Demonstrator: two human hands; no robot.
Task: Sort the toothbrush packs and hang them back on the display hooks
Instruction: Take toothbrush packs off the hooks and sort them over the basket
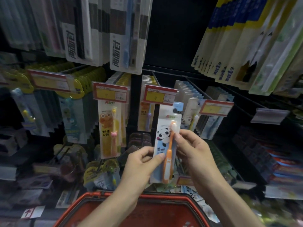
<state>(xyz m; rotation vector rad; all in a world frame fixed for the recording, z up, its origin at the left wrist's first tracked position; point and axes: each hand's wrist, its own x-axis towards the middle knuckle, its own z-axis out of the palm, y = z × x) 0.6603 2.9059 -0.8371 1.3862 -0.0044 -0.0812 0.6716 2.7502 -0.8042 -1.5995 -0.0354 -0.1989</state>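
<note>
- A red basket (147, 196) sits nearest, below the panda toothbrush pack (161, 145).
- The left hand (141, 166) pinches the pack's lower left edge, thumb on its front and fingers curled behind.
- The right hand (195, 151) pinches the pack's right edge near the brush head, fingers bent.
- The pack stands upright between both hands, above the basket.
- A yellow toothbrush pack (111, 131) hangs left of it.
- A red-and-yellow price tag (159, 95) sits just above and behind it.
- Large white packs (126, 38) hang farther up.
</note>
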